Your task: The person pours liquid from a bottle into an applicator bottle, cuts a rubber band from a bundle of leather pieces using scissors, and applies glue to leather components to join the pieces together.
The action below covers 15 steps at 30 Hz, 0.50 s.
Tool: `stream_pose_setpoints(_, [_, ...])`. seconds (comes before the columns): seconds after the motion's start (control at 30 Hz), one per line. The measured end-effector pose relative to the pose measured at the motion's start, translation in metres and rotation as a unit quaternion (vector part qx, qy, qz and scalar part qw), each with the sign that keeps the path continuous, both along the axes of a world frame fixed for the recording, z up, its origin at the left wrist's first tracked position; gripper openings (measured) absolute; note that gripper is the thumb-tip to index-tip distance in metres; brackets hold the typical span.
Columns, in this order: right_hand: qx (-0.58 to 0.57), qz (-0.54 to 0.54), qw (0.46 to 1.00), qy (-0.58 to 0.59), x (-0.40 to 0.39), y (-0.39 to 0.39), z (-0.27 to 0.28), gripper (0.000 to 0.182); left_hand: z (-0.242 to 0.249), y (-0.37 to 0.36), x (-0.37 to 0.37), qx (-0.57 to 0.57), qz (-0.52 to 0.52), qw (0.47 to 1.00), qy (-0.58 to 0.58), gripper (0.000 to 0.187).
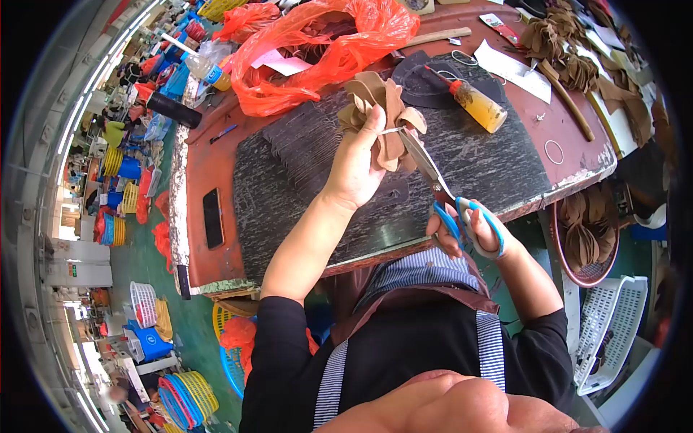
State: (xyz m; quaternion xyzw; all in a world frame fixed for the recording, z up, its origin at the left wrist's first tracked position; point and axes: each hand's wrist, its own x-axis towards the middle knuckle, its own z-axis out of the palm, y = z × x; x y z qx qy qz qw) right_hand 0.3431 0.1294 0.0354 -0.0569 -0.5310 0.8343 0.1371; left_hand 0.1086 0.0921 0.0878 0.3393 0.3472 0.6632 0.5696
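My left hand [355, 162] holds up a bunch of brown leather pieces [381, 110] above the dark work mat [289, 173]. My right hand [473, 231] grips blue-handled scissors [440, 191], fingers through the loops. The scissor blades point up and left, and their tips meet the lower edge of the brown pieces next to my left thumb.
A glue bottle [476, 103] lies on the mat behind the hands. An orange plastic bag [317, 47] sits at the back, a black phone [213, 218] at the left edge. More brown pieces [570, 50] lie at the far right. A basket [588, 238] of brown pieces hangs below the table edge.
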Motion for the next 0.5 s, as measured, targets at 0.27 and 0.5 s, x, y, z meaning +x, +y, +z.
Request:
stream_pose_setpoints(0.27, [0.023,-0.029,0.999,-0.019,0.003,0.000,0.003,0.076,-0.001,-0.002,0.001,0.025,0.001,0.991,0.135,0.050])
stream_pose_setpoints(0.5, [0.213,-0.180,0.954,-0.113,-0.007,-0.010,-0.003,0.057,-0.003,-0.007,0.026,0.001,0.020,0.986,-0.166,0.043])
